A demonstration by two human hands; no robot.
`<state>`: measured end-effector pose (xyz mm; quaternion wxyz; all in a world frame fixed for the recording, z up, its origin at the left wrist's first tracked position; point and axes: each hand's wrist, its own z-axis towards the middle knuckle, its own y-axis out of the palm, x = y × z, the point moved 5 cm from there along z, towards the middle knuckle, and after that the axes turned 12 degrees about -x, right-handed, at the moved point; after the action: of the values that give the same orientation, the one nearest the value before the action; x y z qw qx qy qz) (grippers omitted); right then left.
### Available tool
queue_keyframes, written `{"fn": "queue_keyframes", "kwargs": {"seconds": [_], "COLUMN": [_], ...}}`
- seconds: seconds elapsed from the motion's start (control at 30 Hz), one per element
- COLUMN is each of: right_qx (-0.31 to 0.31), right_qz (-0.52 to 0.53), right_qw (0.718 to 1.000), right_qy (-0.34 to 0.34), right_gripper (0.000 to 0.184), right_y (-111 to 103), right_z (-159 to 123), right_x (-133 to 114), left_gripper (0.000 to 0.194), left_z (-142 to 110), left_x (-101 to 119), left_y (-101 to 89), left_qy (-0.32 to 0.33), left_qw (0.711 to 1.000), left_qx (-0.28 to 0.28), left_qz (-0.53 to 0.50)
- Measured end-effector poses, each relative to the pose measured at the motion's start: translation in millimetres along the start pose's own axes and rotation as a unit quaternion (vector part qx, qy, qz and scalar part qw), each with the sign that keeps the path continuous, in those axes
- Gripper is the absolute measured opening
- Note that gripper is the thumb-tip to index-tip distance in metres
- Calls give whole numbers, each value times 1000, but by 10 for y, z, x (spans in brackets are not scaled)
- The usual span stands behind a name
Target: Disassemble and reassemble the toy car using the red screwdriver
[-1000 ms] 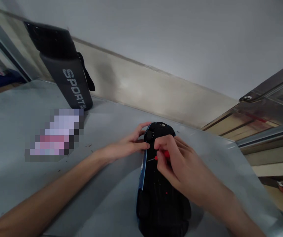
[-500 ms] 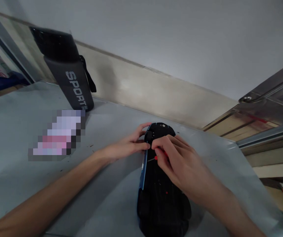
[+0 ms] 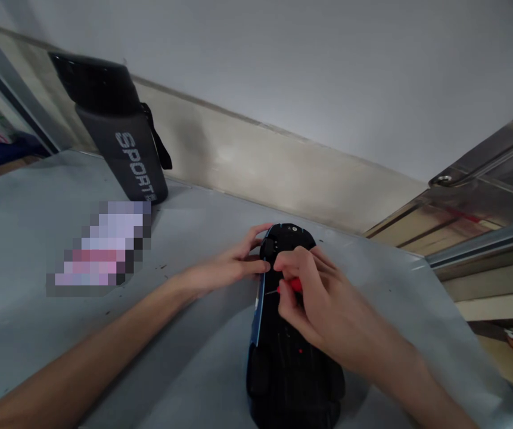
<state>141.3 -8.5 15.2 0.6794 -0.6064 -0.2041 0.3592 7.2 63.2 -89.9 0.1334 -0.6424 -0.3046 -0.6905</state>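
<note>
A toy car [image 3: 285,369] lies upside down on the grey table, its black underside up and a strip of blue body showing along the left edge. My left hand [image 3: 249,259] grips the car's far left side near a wheel, thumb on the edge. Over the car's middle, my right hand [image 3: 312,286] is closed around a small red-handled screwdriver [image 3: 296,285]. Its thin shaft points left, lying nearly level across the underside. Whether the tip touches the car I cannot tell. Part of the handle is hidden by my fingers.
A black sports bottle [image 3: 120,131] stands at the back left against the wall. In front of it lies a pixelated phone-like object [image 3: 104,244]. A white wall panel [image 3: 283,71] closes off the back. Metal framing [image 3: 484,238] runs along the right, and dark specks dot the table.
My right fingers have shifted on the screwdriver, so more of its red handle shows. My left hand keeps its hold on the toy car. The whole view has moved slightly.
</note>
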Motion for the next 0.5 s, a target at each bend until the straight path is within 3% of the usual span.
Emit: {"fn": "queue_keyframes", "kwargs": {"seconds": [0.5], "right_qx": [17], "right_qz": [-37], "right_qw": [998], "right_qy": [-38], "right_gripper": [14], "right_y": [-8], "right_z": [9], "right_x": [-31], "left_gripper": [79], "left_z": [-38], "left_x": [84], "left_y": [14], "left_qy": [-8], "left_qw": [999], "left_qx": [-20], "left_qz": [37]}}
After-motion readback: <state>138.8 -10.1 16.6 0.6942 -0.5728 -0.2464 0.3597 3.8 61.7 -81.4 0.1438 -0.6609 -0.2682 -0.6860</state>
